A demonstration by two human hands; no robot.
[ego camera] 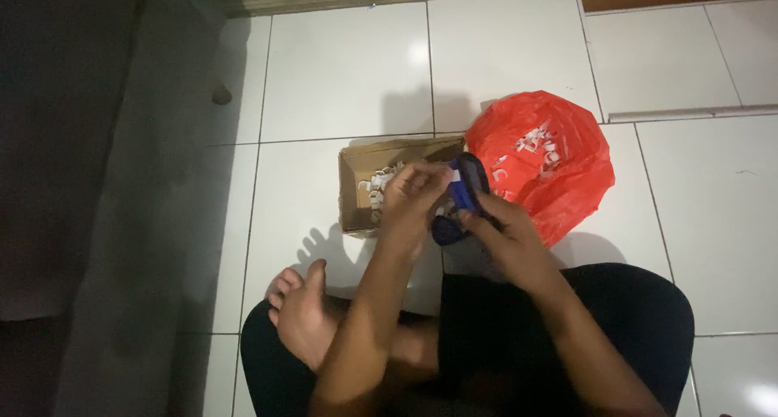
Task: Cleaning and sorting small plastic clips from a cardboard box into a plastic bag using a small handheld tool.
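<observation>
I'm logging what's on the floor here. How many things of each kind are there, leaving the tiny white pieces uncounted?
Open brown cardboard box holding small white pieces: 1
Crumpled red plastic bag: 1
Dark blue handheld object, held between the left hand and right hand: 1
Small brownish lump on the tile: 1
Total: 4

Dim, grainy view; tile glare up top, left side dark.
</observation>
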